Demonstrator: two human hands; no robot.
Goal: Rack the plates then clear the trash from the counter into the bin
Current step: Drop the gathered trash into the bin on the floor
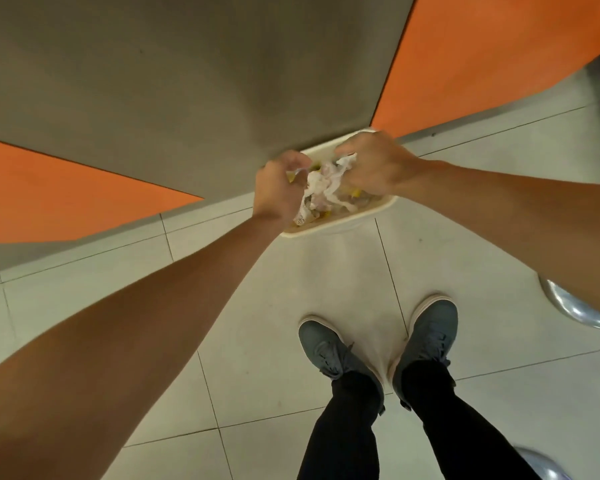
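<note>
While a cream rectangular plastic bin sits below their curled fingers, left hand and right hand grip crumpled white trash.

Over the cream bin on the tiled floor, the left hand and right hand clutch crumpled white trash between them.
</note>
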